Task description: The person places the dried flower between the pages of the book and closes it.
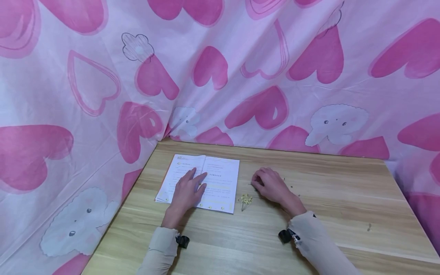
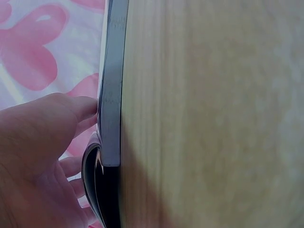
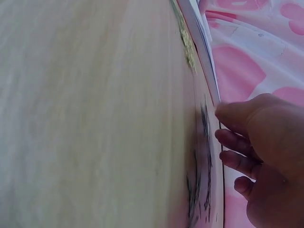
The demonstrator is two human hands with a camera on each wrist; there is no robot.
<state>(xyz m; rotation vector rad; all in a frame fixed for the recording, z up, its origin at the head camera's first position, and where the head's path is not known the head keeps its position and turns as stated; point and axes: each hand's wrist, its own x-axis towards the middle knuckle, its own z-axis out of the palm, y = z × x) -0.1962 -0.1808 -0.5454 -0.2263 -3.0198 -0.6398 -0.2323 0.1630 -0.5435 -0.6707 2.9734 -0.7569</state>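
Observation:
An open book [image 1: 220,183] with printed pages lies on the wooden table. My left hand [image 1: 187,191] rests spread on its pages near the fold. In the left wrist view the left hand [image 2: 42,152] is beside the book's thick edge [image 2: 112,95], where the lower pages curl. My right hand [image 1: 269,185] is right of the book, close over the table, fingers loosely bent. In the right wrist view, dark thin stems [image 3: 207,137] lie by the right hand [image 3: 266,147], and nothing shows between its fingers. A small yellow flower sprig [image 1: 246,199] lies between book and right hand.
The wooden table [image 1: 330,194] meets a pink heart-print cloth [image 1: 254,107] along its back and left sides. Tiny dark bits [image 1: 291,186] lie around the right hand, and a small mark [image 1: 369,227] shows farther right.

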